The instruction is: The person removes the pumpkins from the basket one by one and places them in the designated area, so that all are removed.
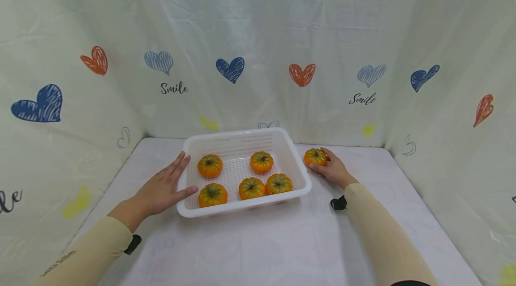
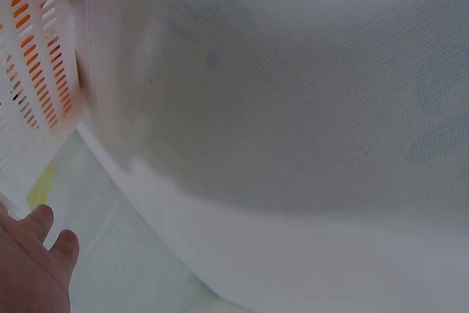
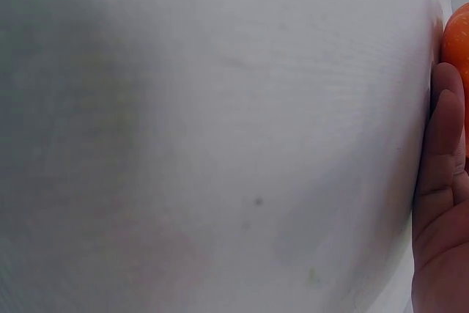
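A small orange-and-green pumpkin [image 1: 314, 157] sits on the table just right of a white plastic basket [image 1: 246, 206]. My right hand [image 1: 335, 172] grips it from the right side, thumb in front and fingers behind. In the right wrist view, only an edge of the orange pumpkin [image 3: 457, 45] shows beyond the fingers of my right hand [image 3: 442, 210]. Across the basket, my left hand [image 1: 163, 187] rests against the left rim with spread fingers. Several similar pumpkins lie inside the basket, among them one at the back left [image 1: 210, 166] and one at the back right [image 1: 261, 162].
The white-covered table [image 1: 242, 250] extends in front of the basket and to both sides. Curtains [image 1: 266, 102] printed with hearts hang behind the table and along its left and right. In the left wrist view, the slotted basket wall [image 2: 37, 133] stands at the left.
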`<state>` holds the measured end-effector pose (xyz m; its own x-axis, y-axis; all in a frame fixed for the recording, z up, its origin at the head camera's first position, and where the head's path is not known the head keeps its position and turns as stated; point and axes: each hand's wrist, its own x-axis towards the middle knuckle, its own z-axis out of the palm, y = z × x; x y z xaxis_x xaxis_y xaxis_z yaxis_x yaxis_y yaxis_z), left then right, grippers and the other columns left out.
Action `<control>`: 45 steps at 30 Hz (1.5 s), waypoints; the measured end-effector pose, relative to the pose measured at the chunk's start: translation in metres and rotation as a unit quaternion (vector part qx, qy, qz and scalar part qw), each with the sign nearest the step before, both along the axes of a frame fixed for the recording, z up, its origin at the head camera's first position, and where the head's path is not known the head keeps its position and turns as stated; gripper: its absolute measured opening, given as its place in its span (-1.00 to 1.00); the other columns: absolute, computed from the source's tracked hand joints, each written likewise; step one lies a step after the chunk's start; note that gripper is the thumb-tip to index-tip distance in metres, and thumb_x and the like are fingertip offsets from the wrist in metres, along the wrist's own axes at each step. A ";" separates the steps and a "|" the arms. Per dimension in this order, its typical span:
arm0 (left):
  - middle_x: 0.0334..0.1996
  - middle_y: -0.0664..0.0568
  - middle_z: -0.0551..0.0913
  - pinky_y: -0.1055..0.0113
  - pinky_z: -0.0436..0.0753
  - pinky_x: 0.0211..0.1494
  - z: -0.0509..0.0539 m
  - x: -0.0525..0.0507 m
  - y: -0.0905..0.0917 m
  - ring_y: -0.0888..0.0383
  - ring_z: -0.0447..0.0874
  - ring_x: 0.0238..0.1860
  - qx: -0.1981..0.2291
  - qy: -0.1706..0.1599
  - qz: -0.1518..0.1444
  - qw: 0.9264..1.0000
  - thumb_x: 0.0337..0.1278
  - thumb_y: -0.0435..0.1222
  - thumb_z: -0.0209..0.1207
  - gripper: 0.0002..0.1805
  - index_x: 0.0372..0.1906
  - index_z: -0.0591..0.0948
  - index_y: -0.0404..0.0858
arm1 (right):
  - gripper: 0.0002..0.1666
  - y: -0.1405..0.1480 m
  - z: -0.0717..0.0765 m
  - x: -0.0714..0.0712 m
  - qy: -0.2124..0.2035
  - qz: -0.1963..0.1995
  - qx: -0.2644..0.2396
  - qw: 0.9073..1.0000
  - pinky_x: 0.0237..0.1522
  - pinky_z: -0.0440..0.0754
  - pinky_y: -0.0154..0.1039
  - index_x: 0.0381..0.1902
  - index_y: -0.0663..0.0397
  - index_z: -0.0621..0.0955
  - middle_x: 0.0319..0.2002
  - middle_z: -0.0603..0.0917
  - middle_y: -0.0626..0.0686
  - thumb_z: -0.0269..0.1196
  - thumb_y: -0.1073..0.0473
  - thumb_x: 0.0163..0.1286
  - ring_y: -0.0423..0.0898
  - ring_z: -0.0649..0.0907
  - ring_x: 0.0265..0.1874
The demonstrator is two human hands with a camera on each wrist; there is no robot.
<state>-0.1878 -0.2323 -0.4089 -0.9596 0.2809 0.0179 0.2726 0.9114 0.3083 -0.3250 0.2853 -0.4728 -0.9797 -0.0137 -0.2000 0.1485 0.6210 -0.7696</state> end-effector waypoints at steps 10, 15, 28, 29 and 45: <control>0.59 -0.21 -0.20 -0.28 0.10 0.43 0.001 0.000 0.001 -0.35 0.00 0.48 -0.001 0.001 -0.004 1.000 0.26 0.34 -0.01 0.09 0.60 -0.08 -0.28 | 0.20 -0.003 -0.001 0.001 -0.004 -0.010 -0.002 1.000 0.31 0.39 0.13 0.61 0.00 -0.03 0.47 0.10 0.41 0.42 -0.13 0.27 0.28 0.33 0.29; 0.59 -0.21 -0.20 -0.28 0.09 0.43 0.001 0.000 0.000 -0.35 0.00 0.48 -0.002 0.001 -0.005 1.000 0.27 0.34 -0.01 0.09 0.60 -0.09 -0.28 | 0.23 -0.004 0.001 0.003 -0.005 -0.009 0.002 1.000 0.32 0.36 0.12 0.61 0.05 -0.06 0.48 0.08 0.40 0.43 -0.12 0.27 0.29 0.29 0.34; 0.59 -0.20 -0.20 -0.28 0.08 0.43 0.001 -0.001 0.000 -0.34 -0.01 0.49 -0.005 0.000 -0.004 1.000 0.26 0.35 -0.02 0.09 0.60 -0.10 -0.26 | 0.26 -0.002 0.002 0.004 -0.001 -0.009 0.011 1.000 0.37 0.25 0.18 0.60 0.09 -0.04 0.49 0.09 0.39 0.45 -0.16 0.22 0.31 0.22 0.40; 0.59 -0.20 -0.21 -0.28 0.08 0.43 0.001 -0.001 0.000 -0.34 -0.01 0.49 -0.005 0.000 -0.004 1.000 0.26 0.35 -0.03 0.09 0.60 -0.10 -0.26 | 0.26 -0.002 0.002 0.004 -0.002 -0.008 0.011 1.000 0.37 0.25 0.18 0.60 0.08 -0.05 0.49 0.09 0.39 0.45 -0.16 0.23 0.31 0.22 0.40; 0.59 -0.21 -0.20 -0.27 0.07 0.44 0.001 -0.001 0.000 -0.33 -0.02 0.49 -0.007 0.000 -0.007 1.000 0.26 0.35 -0.03 0.10 0.60 -0.12 -0.27 | 0.19 0.024 0.036 0.009 0.034 0.029 0.053 0.998 0.26 0.38 0.26 0.60 0.10 -0.04 0.47 0.19 0.36 0.40 -0.11 0.28 0.36 0.38 0.29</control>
